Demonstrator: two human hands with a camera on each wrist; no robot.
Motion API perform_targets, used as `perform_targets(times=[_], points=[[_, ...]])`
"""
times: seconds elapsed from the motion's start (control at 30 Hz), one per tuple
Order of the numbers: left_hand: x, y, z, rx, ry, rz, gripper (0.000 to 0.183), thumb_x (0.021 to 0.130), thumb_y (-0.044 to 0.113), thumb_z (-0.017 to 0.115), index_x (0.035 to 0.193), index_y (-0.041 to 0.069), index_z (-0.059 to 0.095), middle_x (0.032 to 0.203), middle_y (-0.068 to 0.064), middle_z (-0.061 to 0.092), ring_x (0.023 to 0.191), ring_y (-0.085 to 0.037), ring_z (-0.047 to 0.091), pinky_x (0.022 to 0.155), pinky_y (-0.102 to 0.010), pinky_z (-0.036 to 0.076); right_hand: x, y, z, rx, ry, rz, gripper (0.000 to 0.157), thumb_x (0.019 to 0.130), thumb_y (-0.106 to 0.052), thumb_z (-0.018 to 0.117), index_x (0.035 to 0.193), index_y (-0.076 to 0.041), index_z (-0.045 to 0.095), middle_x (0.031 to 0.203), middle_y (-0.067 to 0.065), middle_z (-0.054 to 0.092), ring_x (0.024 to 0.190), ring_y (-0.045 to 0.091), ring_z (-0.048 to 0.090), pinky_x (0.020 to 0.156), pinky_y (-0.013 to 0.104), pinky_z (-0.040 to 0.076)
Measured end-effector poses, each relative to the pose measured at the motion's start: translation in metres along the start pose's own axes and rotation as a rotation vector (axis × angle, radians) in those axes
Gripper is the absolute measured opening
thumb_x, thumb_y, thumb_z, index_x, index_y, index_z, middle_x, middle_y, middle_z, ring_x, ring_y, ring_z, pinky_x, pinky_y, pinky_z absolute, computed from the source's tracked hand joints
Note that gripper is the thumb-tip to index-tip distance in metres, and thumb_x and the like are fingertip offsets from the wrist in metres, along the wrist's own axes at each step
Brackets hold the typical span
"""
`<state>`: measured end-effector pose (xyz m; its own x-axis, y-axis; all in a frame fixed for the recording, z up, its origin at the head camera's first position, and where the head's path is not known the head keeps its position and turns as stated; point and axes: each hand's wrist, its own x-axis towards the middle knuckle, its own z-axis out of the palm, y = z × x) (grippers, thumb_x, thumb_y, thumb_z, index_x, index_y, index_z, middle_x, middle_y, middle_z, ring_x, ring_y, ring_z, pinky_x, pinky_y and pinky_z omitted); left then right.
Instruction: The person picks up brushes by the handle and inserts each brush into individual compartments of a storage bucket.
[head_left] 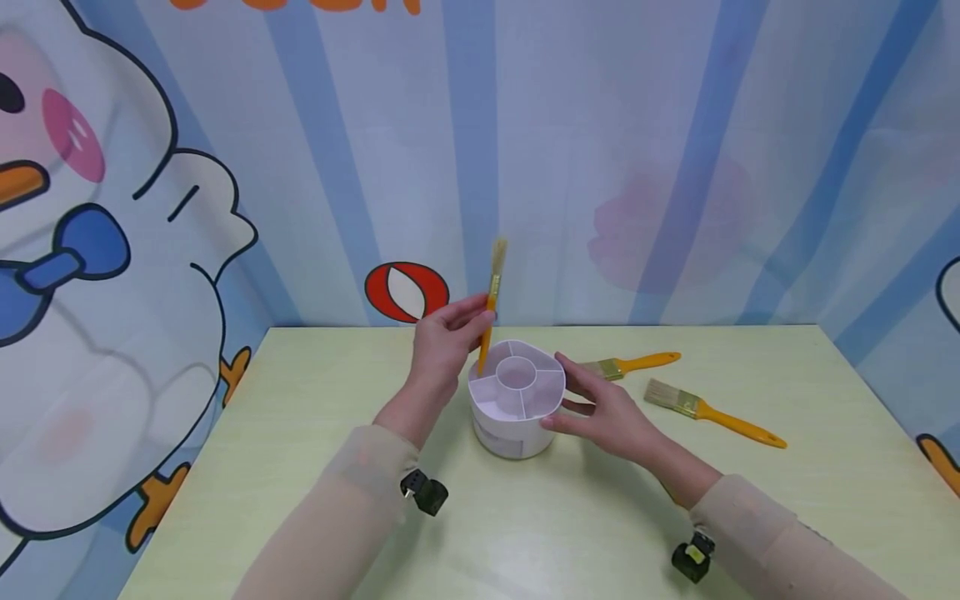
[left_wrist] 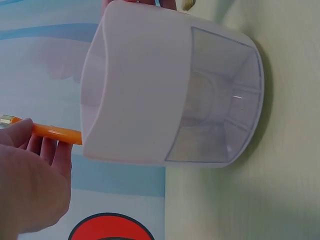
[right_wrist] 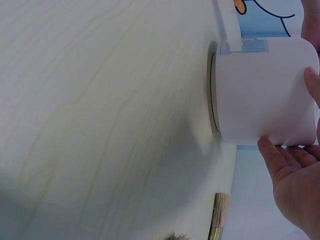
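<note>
My left hand (head_left: 444, 340) pinches a slim paintbrush (head_left: 495, 282) by its orange handle, bristles up. In the left wrist view, the lower end of the orange handle (left_wrist: 62, 134) dips behind the rim of a round white desk organizer (left_wrist: 142, 85). The organizer stands on the table, its top divided into several compartments around a central ring, with a clear window low on its front. At its right side my right hand (head_left: 606, 415) holds it, thumb on the near wall and fingers round the far side.
Two wider flat paintbrushes with orange handles lie on the table to the right: one brush (head_left: 651, 362) partly behind my right hand, another brush (head_left: 712, 414) nearer. A striped blue cartoon backdrop (head_left: 555, 167) rises behind the pale wooden table (head_left: 322, 375).
</note>
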<state>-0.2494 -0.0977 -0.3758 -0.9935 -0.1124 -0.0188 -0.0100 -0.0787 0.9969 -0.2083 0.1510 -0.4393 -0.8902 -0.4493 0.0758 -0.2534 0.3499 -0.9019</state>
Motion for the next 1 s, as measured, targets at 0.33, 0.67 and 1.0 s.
perform_targets(times=[0.33, 0.67, 1.0], points=[[-0.001, -0.013, -0.009, 0.038, -0.058, -0.03, 0.031, 0.1, 0.017, 0.078, 0.132, 0.016, 0.078, 0.122, -0.007, 0.078, 0.116, -0.021, 0.074, 0.103, -0.037, 0.06, 0.0, -0.001, 0.0, 0.007, 0.002, -0.001, 0.098, 0.093, -0.022, 0.087, 0.169, -0.005, 0.028, 0.17, 0.019, 0.036, 0.151, 0.042, 0.045, 0.108, 0.045, 0.053], [-0.004, -0.012, -0.019, 0.159, -0.131, -0.014, 0.034, 0.1, 0.015, 0.078, 0.134, 0.012, 0.076, 0.122, -0.01, 0.078, 0.118, -0.024, 0.072, 0.103, -0.04, 0.06, 0.001, 0.0, 0.0, -0.004, 0.0, 0.003, 0.097, 0.093, -0.023, 0.086, 0.169, -0.006, 0.027, 0.172, 0.019, 0.034, 0.151, 0.043, 0.044, 0.108, 0.045, 0.054], [-0.005, -0.001, -0.017, 0.396, -0.202, 0.014, 0.034, 0.099, 0.014, 0.078, 0.133, 0.012, 0.076, 0.122, -0.008, 0.078, 0.116, -0.026, 0.073, 0.097, -0.038, 0.063, 0.002, 0.0, 0.0, -0.013, 0.003, -0.003, 0.097, 0.093, -0.022, 0.086, 0.169, -0.006, 0.028, 0.171, 0.019, 0.034, 0.151, 0.043, 0.045, 0.107, 0.045, 0.054]])
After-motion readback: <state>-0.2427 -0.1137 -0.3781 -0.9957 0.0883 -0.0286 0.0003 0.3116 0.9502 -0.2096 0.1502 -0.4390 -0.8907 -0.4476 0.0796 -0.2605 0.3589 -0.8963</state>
